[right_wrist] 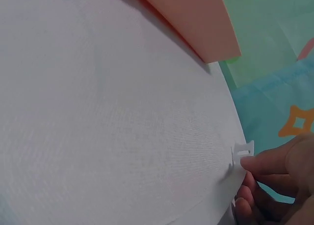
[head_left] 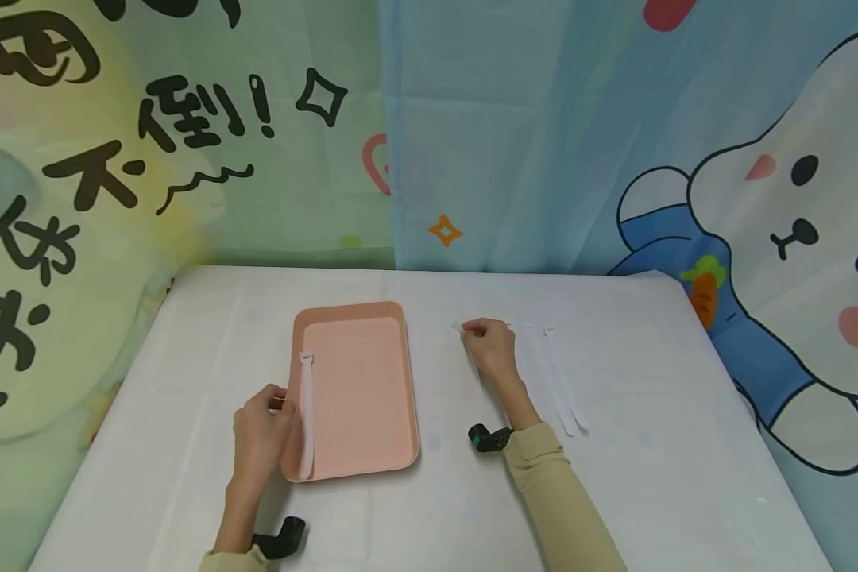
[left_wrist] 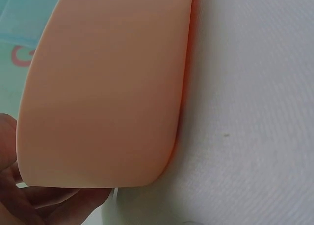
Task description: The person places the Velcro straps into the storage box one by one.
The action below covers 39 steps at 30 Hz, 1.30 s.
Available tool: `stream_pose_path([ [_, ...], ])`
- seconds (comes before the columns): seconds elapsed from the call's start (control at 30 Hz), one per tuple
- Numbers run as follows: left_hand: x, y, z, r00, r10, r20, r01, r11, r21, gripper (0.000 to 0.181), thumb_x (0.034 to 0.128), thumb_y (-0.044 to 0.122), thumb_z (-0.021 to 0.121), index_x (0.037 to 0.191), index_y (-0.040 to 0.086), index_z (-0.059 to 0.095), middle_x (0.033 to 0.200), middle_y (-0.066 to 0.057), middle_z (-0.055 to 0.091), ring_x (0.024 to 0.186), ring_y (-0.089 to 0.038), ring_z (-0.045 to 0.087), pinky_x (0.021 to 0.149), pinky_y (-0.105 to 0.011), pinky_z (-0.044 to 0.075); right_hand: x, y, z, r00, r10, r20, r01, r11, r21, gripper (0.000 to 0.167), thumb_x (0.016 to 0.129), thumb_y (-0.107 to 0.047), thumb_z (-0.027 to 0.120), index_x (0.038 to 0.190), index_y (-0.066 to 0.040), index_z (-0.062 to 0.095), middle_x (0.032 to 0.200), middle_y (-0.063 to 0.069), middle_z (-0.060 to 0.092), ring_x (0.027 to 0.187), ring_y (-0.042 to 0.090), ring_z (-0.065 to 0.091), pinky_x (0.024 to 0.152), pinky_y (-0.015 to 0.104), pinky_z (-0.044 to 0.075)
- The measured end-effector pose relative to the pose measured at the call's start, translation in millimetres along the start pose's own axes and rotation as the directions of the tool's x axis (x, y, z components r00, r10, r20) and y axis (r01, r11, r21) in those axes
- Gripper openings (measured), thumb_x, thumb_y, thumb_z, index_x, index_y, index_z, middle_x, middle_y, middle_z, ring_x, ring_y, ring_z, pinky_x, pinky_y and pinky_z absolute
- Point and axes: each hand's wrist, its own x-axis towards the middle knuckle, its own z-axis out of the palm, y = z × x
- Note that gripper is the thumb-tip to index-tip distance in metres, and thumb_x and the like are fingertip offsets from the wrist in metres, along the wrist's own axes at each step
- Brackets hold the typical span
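Apparently, one white strip (head_left: 307, 413) is done, lying along the left side inside the pink tray (head_left: 361, 381); three seem left. The right hand (head_left: 491, 347) pinches another strip (right_wrist: 244, 149) by its end; two more strips (head_left: 566, 389) lie on the tabletop (head_left: 429, 524). The left hand (head_left: 259, 429) grips the tray's left rim.

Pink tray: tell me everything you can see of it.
The pink tray is a shallow rectangle with rounded corners and raised sides, its smooth matte surface looking like plastic. It lies face up on the white table, long sides running away from the person, slightly askew. A slim white strip lies lengthwise inside along its left side. The left hand holds its left edge.
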Motion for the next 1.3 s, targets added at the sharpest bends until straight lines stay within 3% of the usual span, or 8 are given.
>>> stream_pose_path([
  [0.27,0.0,0.4,1.7,1.000,-0.002,0.003,0.002,1.000,0.007,0.012,0.0828,0.003,0.058,0.091,-0.001,0.066,0.080,-0.016,0.067,0.066,-0.026,0.063,0.052,-0.032,0.046,-1.6,-1,0,1.000,-0.001,-0.006,0.001,0.998,-0.065,0.013,0.083,-0.010,0.061,0.092,-0.006,0.070,0.080,0.006,0.064,0.075,0.021,0.057,0.066,0.035,0.044],
  [0.57,-0.2,-0.3,1.0,1.000,-0.007,0.002,0.007,1.000,0.005,0.012,0.0832,0.004,0.058,0.090,0.000,0.066,0.080,-0.016,0.067,0.067,-0.027,0.063,0.054,-0.035,0.047,-6.7,-15,-8,0.999,-0.037,-0.013,0.037,0.999,-0.020,0.013,0.084,-0.011,0.062,0.092,-0.004,0.070,0.082,0.008,0.066,0.078,0.022,0.058,0.068,0.034,0.045],
  [0.83,0.1,-1.9,1.2,1.000,0.015,-0.007,-0.014,1.000,0.007,0.012,0.0826,0.004,0.058,0.089,0.000,0.066,0.079,-0.017,0.067,0.068,-0.029,0.064,0.056,-0.038,0.048,-8.9,-26,-16,1.000,-0.028,0.012,0.027,0.996,0.087,0.015,0.085,-0.015,0.064,0.095,-0.004,0.069,0.083,0.009,0.064,0.058,0.018,0.059,0.053,0.027,0.048],
  [1.07,-0.2,-2.1,2.0,1.000,0.014,-0.003,-0.014,1.000,0.001,0.012,0.0830,0.003,0.057,0.090,-0.001,0.066,0.080,-0.018,0.067,0.067,-0.028,0.064,0.053,-0.036,0.047,-9.1,-35,-20,0.998,0.033,0.051,-0.042,0.978,0.203,0.019,0.084,-0.015,0.065,0.100,-0.005,0.066,0.082,0.009,0.065,0.059,0.022,0.062,0.054,0.037,0.052],
  [1.3,-0.3,-1.6,1.3,1.000,0.015,-0.007,-0.015,1.000,0.002,0.012,0.0828,0.004,0.057,0.090,-0.001,0.066,0.080,-0.017,0.067,0.066,-0.028,0.063,0.051,-0.033,0.046,-12.0,-43,-25,0.992,0.054,0.112,-0.088,0.941,0.326,0.026,0.084,-0.015,0.064,0.108,-0.005,0.063,0.088,0.013,0.067,0.066,0.026,0.064,0.057,0.034,0.052],
])
